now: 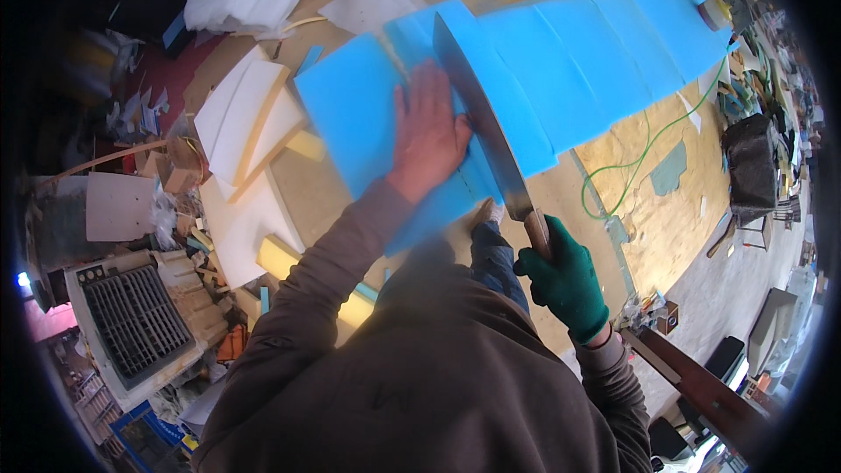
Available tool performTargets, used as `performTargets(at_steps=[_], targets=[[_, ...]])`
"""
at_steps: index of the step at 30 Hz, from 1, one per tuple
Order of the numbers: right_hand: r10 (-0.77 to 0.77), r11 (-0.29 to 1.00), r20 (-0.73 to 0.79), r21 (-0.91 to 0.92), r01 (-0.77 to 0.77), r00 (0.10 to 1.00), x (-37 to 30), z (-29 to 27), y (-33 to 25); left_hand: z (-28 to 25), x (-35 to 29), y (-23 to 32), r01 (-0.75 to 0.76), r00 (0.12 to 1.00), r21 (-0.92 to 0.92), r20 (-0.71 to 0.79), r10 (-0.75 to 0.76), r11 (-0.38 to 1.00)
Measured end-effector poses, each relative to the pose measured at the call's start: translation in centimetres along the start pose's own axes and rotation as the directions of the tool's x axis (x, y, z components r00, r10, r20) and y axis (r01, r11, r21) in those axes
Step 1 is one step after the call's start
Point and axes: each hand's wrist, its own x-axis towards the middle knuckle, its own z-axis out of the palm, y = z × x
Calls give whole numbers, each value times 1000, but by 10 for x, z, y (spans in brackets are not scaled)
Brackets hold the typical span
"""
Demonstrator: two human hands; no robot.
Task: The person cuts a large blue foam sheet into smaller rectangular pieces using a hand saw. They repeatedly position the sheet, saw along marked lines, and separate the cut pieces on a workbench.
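Note:
My bare left hand (427,133) lies flat on a blue foam sheet (346,105), fingers stretched out and the thumb toward the blade. In a green work glove, my right hand (565,276) is wrapped around the wooden handle of a long, wide-bladed knife (480,109). The blade slants up and left from the glove, beside my left hand and along the blue foam. To its right, overlapping blue foam sheets (578,52) run off toward the far right. Whether the blade's edge is in the foam, I cannot tell.
White and yellow foam offcuts (254,123) lie to the left. A thin green cord (626,166) loops over the yellowish board (666,210) at right. A vented machine casing (136,320) stands at lower left, and a brown beam (701,394) at lower right. My foot (489,212) shows beneath the foam.

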Motion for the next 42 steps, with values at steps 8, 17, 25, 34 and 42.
performTargets(at_steps=[8,17,25,34,42], targets=[[-49,984,-44,-171,41,998,-42,5,43,1,0,-4,-33,998,-15,-47,32,999],[-33,976,-79,-216,15,996,-97,2,58,-1,0,-6,-54,998,12,-37,55,998],[136,988,-62,-68,-140,989,-88,-1,52,1,0,-8,-86,991,17,-97,87,996],[62,987,-59,-146,-70,996,-70,-4,42,3,-1,-8,-74,992,10,-97,75,997],[99,967,-71,-228,-113,993,-96,2,50,-2,-2,-5,-35,999,-8,-16,35,999]])
